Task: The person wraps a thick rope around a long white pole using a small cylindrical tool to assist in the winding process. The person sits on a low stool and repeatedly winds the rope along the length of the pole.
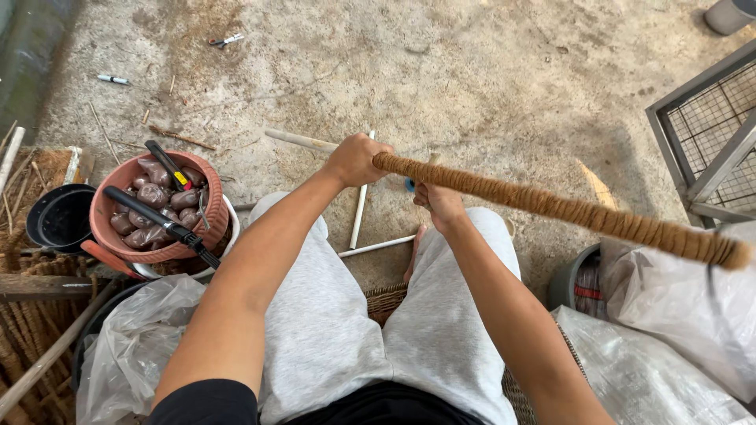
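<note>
A long pole wrapped in brown coir rope (567,208) runs from the middle of the view down to the right edge. My left hand (354,160) grips its near end. My right hand (439,201) is closed under the pole just beside it, fingers curled around something I cannot make out. Both arms reach forward over my grey-trousered knees (315,315).
A terracotta pot (102,206) of brown pebbles with a black tool across it stands at left, beside a black pot (59,216). Thin white rods (361,208) lie on the concrete floor. Clear plastic bags (669,315) and a metal mesh frame (709,134) are at right.
</note>
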